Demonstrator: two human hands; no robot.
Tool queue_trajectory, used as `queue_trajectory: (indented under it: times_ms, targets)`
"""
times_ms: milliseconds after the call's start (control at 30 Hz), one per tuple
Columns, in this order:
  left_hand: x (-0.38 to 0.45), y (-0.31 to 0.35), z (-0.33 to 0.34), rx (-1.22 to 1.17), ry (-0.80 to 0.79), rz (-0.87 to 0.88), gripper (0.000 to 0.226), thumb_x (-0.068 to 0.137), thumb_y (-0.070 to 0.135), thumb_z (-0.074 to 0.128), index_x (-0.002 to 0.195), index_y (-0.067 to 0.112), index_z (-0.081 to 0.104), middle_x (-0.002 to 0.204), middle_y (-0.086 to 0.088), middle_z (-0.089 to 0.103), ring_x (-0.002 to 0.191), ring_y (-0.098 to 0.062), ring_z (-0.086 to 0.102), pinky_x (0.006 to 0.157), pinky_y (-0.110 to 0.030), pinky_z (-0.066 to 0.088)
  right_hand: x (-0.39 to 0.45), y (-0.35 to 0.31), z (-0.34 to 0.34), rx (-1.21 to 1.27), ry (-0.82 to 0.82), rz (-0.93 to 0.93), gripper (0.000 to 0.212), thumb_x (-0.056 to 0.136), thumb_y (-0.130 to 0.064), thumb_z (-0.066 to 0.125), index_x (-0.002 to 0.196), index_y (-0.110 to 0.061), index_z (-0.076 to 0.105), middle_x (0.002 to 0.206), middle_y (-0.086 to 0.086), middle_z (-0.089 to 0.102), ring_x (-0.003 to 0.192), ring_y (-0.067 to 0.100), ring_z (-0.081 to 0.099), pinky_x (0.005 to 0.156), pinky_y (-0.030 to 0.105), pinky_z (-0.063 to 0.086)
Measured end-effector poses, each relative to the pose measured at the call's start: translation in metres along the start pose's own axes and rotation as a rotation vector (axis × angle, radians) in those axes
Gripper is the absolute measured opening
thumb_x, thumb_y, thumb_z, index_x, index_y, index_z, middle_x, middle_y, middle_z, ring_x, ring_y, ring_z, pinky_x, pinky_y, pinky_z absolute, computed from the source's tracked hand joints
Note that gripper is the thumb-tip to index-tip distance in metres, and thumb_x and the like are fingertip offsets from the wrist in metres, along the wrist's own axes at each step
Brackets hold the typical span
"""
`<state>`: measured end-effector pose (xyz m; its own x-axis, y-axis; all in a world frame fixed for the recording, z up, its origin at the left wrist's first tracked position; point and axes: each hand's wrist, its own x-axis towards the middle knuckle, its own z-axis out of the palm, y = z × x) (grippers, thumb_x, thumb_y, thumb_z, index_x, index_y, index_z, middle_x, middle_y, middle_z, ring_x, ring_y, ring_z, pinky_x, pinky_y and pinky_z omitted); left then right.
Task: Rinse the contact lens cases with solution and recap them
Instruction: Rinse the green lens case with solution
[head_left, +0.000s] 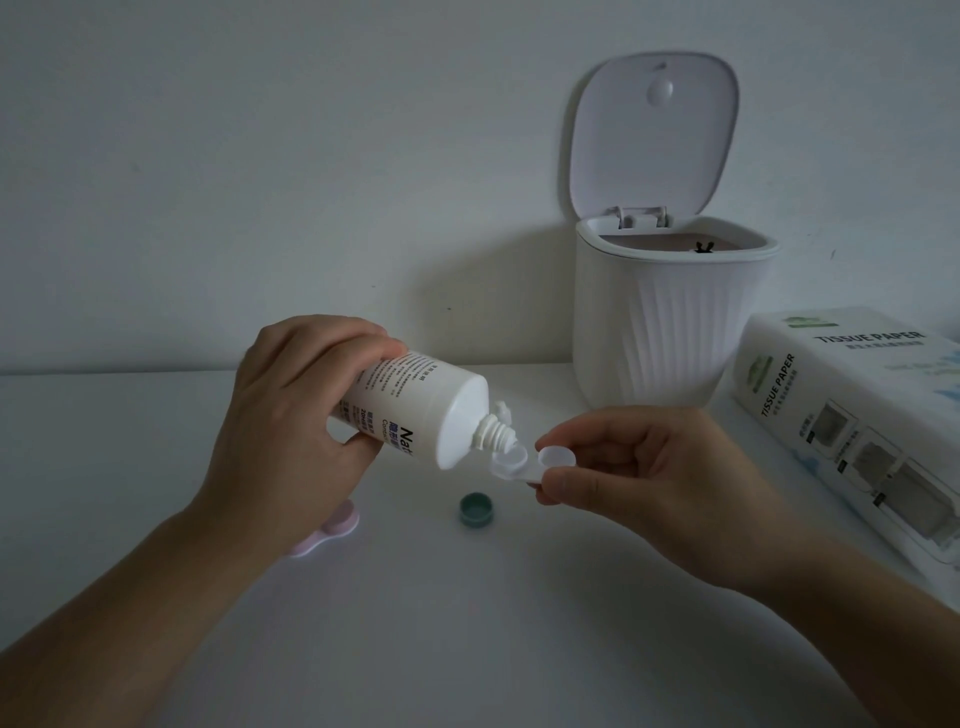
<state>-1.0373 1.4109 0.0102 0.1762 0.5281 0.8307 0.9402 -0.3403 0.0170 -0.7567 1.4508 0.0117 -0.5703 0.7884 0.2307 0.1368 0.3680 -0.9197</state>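
rinsing step: left hand (291, 410) grips tilted bottle (415, 410), nozzle over a well of the white case (519, 465) pinched in right hand (644, 467) above the surface (467, 623). next, probably: squeeze gently, empty, recap with green cap (476, 508).

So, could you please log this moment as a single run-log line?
left hand: tilts solution bottle, nozzle over white lens case | right hand: pinches case | green cap: on table | bin: lid open
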Motion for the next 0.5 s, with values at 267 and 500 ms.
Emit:
queue_trajectory:
  times_ms: [267, 500]
  targets:
    - [-0.0002, -0.0014, 0.0002, 0.004, -0.013, -0.013, 0.059, 0.061, 0.003, 0.068, 0.119, 0.013, 0.064, 0.122, -0.002, 0.063, 0.116, -0.029, 0.052, 0.099, -0.036, 0.041, -0.0002, -0.0004, 0.0004, -0.003, 0.007, 0.000, 0.033, 0.068, -0.049, 0.077, 0.097, -0.034, 0.077, 0.089, -0.004, 0.080, 0.087, 0.014, 0.077, 0.091, 0.038, 0.059]
    - [-0.0013, -0.0019, 0.0020, 0.008, -0.023, -0.027, 0.064, 0.058, -0.009, 0.077, 0.118, 0.012, 0.066, 0.122, -0.002, 0.063, 0.116, -0.029, 0.051, 0.099, -0.034, 0.040, -0.0005, -0.0010, 0.0011, -0.025, 0.006, 0.002, 0.031, 0.069, -0.051, 0.076, 0.096, -0.035, 0.077, 0.088, -0.006, 0.080, 0.087, 0.012, 0.077, 0.092, 0.040, 0.059]
